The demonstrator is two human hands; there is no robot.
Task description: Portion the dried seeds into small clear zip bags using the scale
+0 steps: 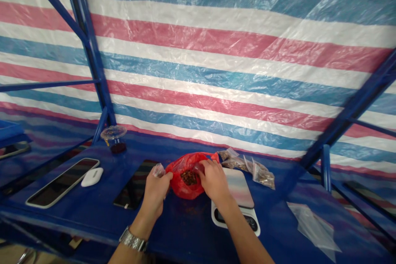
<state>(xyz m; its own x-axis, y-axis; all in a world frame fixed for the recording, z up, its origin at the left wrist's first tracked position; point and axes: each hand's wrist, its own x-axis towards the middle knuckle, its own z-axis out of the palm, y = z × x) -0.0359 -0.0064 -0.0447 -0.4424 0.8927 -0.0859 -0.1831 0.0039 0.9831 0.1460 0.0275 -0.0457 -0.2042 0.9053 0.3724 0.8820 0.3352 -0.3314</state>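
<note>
Right, nearest first: a steel link watch [133,239] sits on the left wrist, and the left hand [154,192] pinches a small clear plastic bag [159,170] against the edge of a red plastic bag [182,182]. The right hand [213,180] is closed narrowly on the red bag's rim, holding its mouth open. Dark, coarse dried pieces [189,177] lie inside; exactly what they are can't be made out. The red bag rests on the blue bench [188,231], between the hands. Just right of it, under the right wrist, is a white digital kitchen scale [235,202]. Beyond that lie clear zip bags of dried material [247,167], and further right an empty-looking clear bag [314,227]. To the left are a black smartphone [134,185], a white computer mouse [92,176], a larger dark-screened device [62,182] and a lidded plastic cup [114,139] with dark contents. Behind everything hangs a striped tarpaulin [198,49] on a blue steel frame [89,45].
</note>
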